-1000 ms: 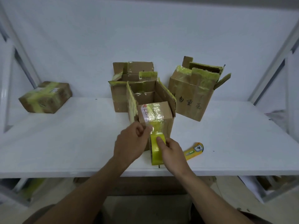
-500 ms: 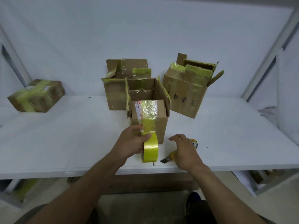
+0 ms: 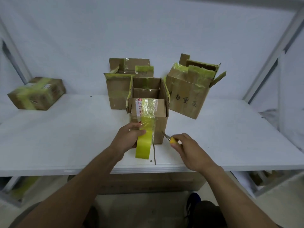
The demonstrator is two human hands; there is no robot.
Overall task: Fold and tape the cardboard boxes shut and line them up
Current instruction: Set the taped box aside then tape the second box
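On the table (image 3: 65, 137) I have the nearest box (image 3: 160, 129) at the middle, close to the near edge. The second box (image 3: 116, 92) stands just behind it, slightly left; the third box (image 3: 185, 96) is behind and to the right. The fourth box (image 3: 37, 93) lies well apart at the far left. The tape roll (image 3: 143, 145) is just before the nearest box, with my left hand (image 3: 126, 139) gripping it from the left. My right hand (image 3: 189, 148) holds the cutter (image 3: 169, 139) to the right.

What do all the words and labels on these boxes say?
"勿重压", last character unsure: black handwriting on the right open brown cardboard box.
Too blurred: red handwriting on the white label of the front open brown cardboard box.
Too small: the printed label on the rear open brown cardboard box.
Too small: the paper label on the left taped-shut brown cardboard box.
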